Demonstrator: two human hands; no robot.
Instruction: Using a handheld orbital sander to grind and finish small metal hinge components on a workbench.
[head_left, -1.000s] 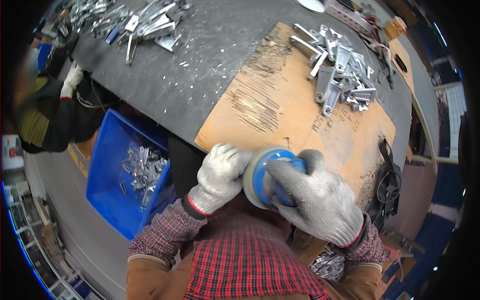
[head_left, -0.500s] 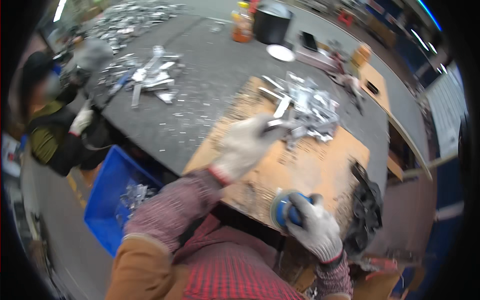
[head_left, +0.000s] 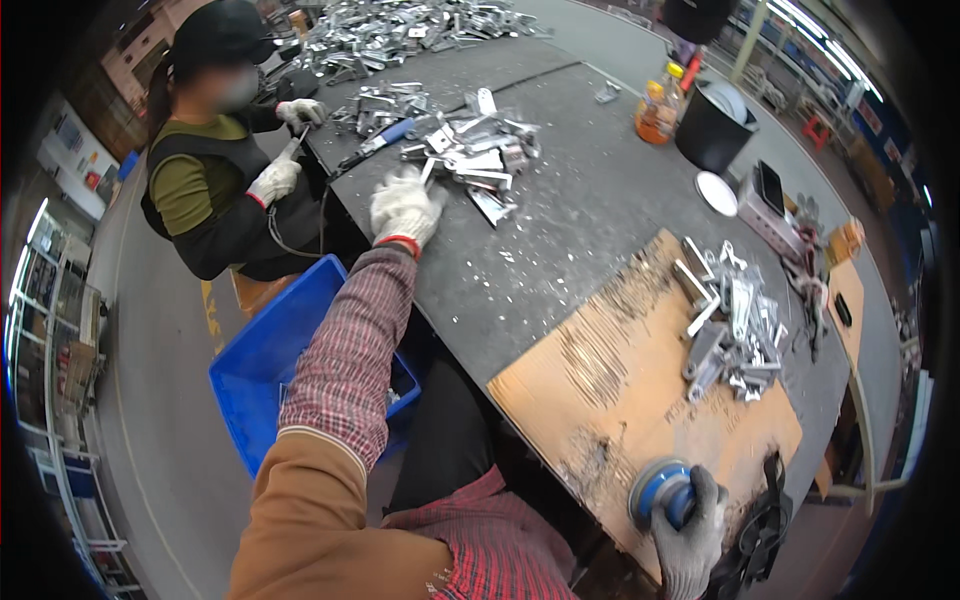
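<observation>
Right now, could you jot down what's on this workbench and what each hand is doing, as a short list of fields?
Left hand: gloved left hand, reaching out to the pile of metal parts, fingers spread
Right hand: gloved right hand, gripping the blue sander
Sander rests on: cardboard sheet, scuffed
Other parts: second metal heap on the cardboard's far end
Below bench: blue crate
Nearby: a co-worker in gloves at the dark table

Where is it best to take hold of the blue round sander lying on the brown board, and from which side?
Grip the blue sander over its domed top, coming from above and from the person's side, as the gloved right hand does now. Its flat disc faces down on the brown board, so the rounded body is probably the only free part to hold.
</observation>
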